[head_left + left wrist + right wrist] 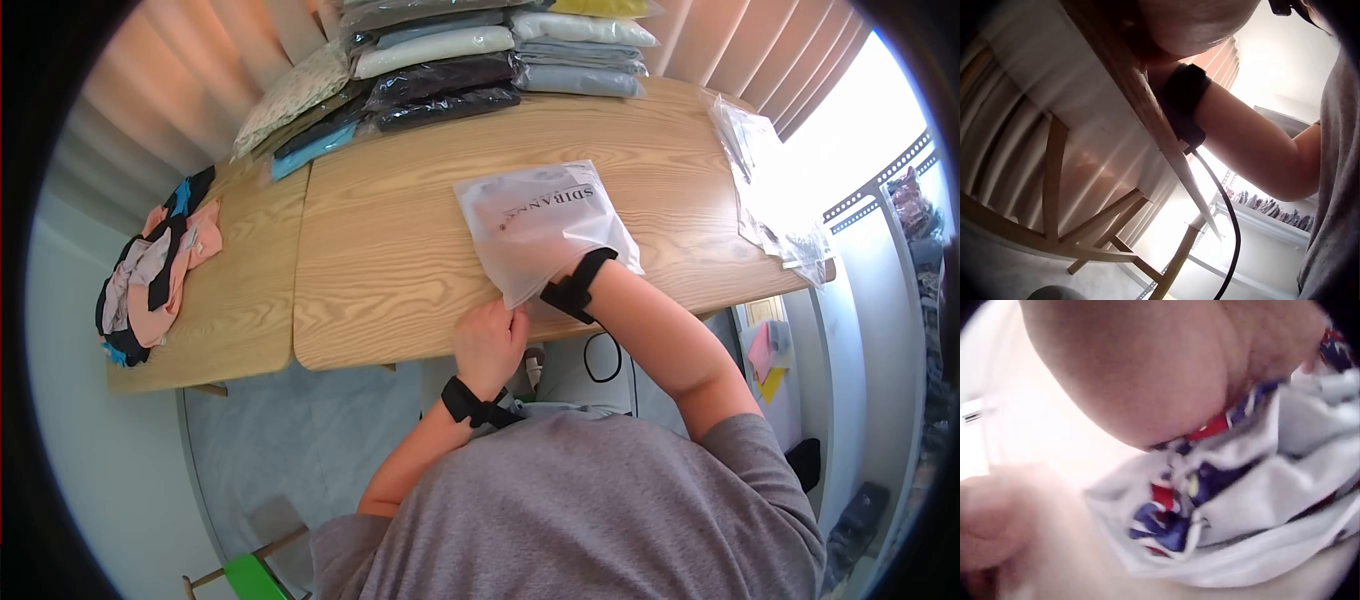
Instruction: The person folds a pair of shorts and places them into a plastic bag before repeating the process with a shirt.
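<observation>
A frosted plastic bag (560, 205) with dark printed lettering lies on the wooden table, its mouth toward the person. My right hand (537, 258) reaches inside it up to the wrist and shows faintly through the plastic. In the right wrist view, this hand lies against a white garment (1235, 506) with a blue and red print; its fingertips are hidden, so I cannot tell whether they grip the cloth. My left hand (488, 345) pinches the bag's near corner at the table's front edge, fingers curled.
Stacks of bagged clothes (440, 75) stand along the back of the table (390, 240). A loose pile of garments (155, 275) sits at the left. Clear plastic bags (765, 180) lie at the right edge. A dark cable (603, 375) hangs below the right wrist strap.
</observation>
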Available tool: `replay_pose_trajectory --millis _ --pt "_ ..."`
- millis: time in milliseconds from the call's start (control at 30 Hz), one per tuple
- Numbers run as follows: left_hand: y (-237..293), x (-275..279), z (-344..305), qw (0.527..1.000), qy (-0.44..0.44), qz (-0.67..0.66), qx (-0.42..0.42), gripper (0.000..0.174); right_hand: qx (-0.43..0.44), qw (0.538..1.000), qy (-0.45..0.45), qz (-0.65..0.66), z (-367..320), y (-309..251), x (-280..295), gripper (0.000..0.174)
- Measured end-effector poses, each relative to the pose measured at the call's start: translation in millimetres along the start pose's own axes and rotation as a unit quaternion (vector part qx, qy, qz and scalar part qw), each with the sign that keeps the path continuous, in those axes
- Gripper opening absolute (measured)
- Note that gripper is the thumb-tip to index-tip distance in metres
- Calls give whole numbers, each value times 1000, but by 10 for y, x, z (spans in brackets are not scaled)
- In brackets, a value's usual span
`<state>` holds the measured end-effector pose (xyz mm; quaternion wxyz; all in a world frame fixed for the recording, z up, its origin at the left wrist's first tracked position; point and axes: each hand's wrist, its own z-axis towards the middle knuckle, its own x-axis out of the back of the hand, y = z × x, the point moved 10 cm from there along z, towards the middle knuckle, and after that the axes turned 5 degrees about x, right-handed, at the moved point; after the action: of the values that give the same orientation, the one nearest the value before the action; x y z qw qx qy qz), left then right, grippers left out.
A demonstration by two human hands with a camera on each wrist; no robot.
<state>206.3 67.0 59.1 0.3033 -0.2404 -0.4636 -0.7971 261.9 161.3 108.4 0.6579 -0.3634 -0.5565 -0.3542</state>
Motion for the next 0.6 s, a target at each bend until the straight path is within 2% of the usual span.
replay_pose_trajectory --millis 67,167,400,600 --pt "-13 -10 12 1000 -8 7 10 14 -6 1000 1 11 -31 5 85 24" --pt "-52 -65 5 999 -22 13 37 14 -34 998 6 -44 -207 62 141 22" --pt "-59 -50 -8 1000 -11 3 15 17 10 998 58 -17 -258 368 -21 21" --pt "-27 -43 16 999 -17 29 15 15 81 990 113 3 -445 72 -222 20"
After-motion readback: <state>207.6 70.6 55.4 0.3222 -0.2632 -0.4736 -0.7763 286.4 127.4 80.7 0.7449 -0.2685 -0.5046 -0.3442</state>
